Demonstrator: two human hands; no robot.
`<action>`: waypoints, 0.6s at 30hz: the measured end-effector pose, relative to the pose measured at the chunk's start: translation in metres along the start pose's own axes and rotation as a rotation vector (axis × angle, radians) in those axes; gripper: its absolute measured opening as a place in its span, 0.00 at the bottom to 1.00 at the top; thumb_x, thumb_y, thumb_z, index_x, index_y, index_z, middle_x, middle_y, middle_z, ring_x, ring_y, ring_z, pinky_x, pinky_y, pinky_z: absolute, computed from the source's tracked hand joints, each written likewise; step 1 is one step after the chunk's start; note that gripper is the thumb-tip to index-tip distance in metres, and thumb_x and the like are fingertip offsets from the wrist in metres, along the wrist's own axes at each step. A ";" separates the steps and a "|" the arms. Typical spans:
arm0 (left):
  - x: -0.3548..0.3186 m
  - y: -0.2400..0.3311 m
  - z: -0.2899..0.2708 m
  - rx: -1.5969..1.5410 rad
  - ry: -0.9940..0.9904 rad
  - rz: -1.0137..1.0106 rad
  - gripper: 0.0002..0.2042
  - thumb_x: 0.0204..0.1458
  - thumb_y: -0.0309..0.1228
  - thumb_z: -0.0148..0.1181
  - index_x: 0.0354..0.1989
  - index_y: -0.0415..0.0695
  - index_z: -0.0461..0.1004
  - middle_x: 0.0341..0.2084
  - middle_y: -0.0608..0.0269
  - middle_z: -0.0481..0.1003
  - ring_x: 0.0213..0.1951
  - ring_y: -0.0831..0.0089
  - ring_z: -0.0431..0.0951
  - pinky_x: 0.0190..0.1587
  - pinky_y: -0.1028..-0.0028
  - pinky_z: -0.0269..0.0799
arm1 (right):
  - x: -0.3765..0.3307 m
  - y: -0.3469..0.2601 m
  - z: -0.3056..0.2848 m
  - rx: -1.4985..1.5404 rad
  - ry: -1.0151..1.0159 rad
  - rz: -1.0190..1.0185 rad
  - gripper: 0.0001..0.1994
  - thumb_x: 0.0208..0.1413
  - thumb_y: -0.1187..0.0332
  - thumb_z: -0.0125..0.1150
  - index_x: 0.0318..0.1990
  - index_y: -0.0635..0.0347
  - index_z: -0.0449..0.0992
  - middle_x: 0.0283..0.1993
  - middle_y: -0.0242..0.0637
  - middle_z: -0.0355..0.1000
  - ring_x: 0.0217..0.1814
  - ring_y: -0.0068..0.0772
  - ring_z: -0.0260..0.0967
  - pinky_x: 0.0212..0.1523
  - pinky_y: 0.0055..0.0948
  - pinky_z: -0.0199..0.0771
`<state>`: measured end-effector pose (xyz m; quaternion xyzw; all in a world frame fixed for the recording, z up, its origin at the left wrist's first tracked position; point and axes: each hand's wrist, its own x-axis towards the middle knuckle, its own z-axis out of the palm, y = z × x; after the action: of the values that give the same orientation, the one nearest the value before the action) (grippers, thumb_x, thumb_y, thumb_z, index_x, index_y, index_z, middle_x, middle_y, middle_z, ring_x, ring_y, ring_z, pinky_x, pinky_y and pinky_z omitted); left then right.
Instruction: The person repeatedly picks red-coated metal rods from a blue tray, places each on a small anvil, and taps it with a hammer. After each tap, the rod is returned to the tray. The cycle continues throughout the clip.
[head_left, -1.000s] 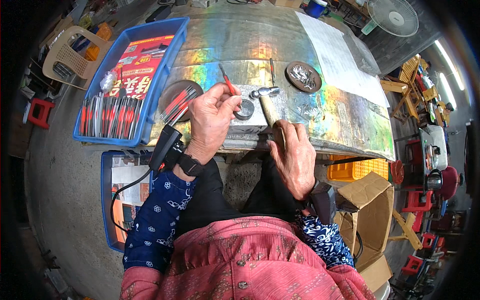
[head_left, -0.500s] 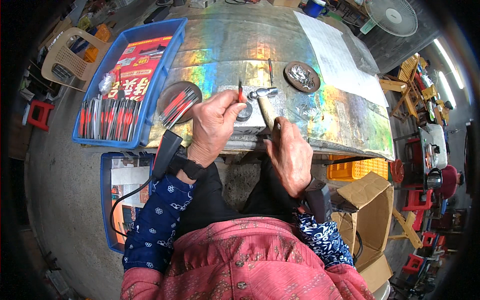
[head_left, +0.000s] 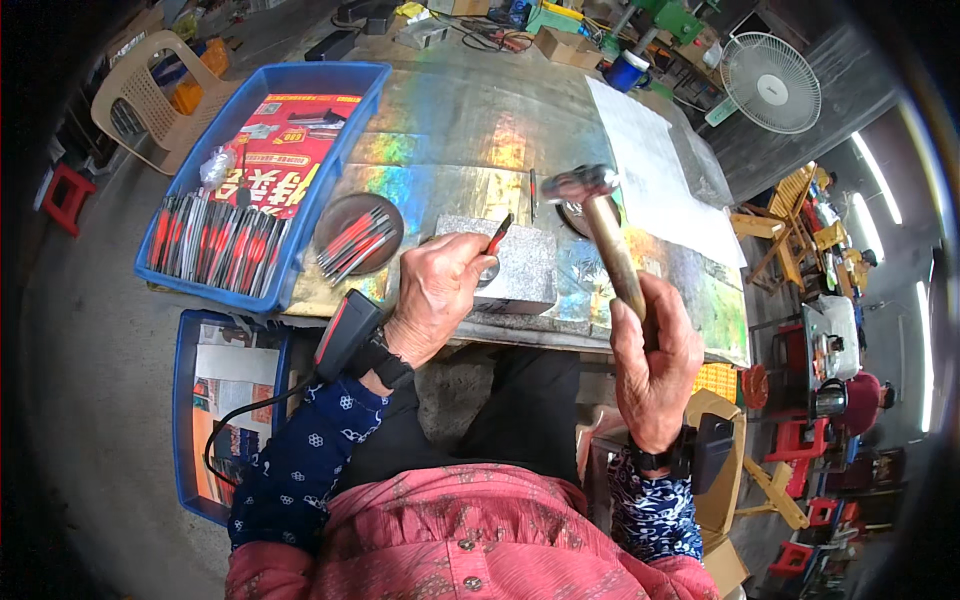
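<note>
A slim red-and-black piece (head_left: 498, 236) is pinched in my left hand (head_left: 437, 285), tilted with its dark tip up and to the right. It is held over a small round grey disc (head_left: 488, 274), partly hidden by my fingers, on a speckled metal block (head_left: 527, 262). My right hand (head_left: 655, 365) grips a hammer by its wooden handle (head_left: 617, 255). The hammer's metal head is raised, right of the block and blurred. Left of my left hand, a brown dish (head_left: 338, 214) holds several slim red, black and silvery pieces.
A blue tray (head_left: 376, 85) with rows of similar pieces stands at left. Behind the hammer is a partly hidden dish (head_left: 572, 217). Another slim piece (head_left: 533, 190) lies beyond the block. White sheets (head_left: 650, 150) and a fan (head_left: 770, 85) are at far right.
My right hand has lifted the hammer up and to the right, away from the block. The piece in my left hand now leans further right. The whole view has shifted slightly.
</note>
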<state>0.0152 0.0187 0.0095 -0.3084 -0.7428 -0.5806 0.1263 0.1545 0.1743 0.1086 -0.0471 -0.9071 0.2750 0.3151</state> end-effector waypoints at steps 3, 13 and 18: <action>0.000 0.001 0.000 0.001 0.007 -0.004 0.07 0.49 0.20 0.63 0.36 0.34 0.78 0.31 0.50 0.80 0.32 0.65 0.81 0.34 0.72 0.75 | 0.004 -0.016 -0.010 -0.012 -0.096 0.000 0.13 0.55 0.74 0.63 0.47 0.67 0.73 0.28 0.43 0.72 0.24 0.31 0.70 0.28 0.26 0.70; -0.003 0.002 0.002 0.044 0.025 -0.006 0.08 0.49 0.21 0.64 0.37 0.35 0.78 0.31 0.50 0.79 0.33 0.62 0.82 0.35 0.71 0.75 | 0.012 -0.045 -0.027 0.179 0.088 -0.073 0.13 0.57 0.76 0.55 0.49 0.72 0.73 0.31 0.41 0.73 0.30 0.25 0.69 0.33 0.23 0.70; -0.002 0.001 0.003 0.051 0.038 0.038 0.08 0.48 0.21 0.64 0.37 0.35 0.78 0.31 0.50 0.79 0.32 0.61 0.81 0.35 0.70 0.75 | 0.024 -0.032 -0.016 -0.022 -0.101 -0.141 0.14 0.57 0.75 0.58 0.49 0.71 0.73 0.28 0.47 0.74 0.25 0.29 0.71 0.30 0.27 0.71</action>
<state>0.0177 0.0209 0.0079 -0.3079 -0.7487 -0.5650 0.1593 0.1474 0.1613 0.1491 0.0274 -0.9258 0.2444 0.2872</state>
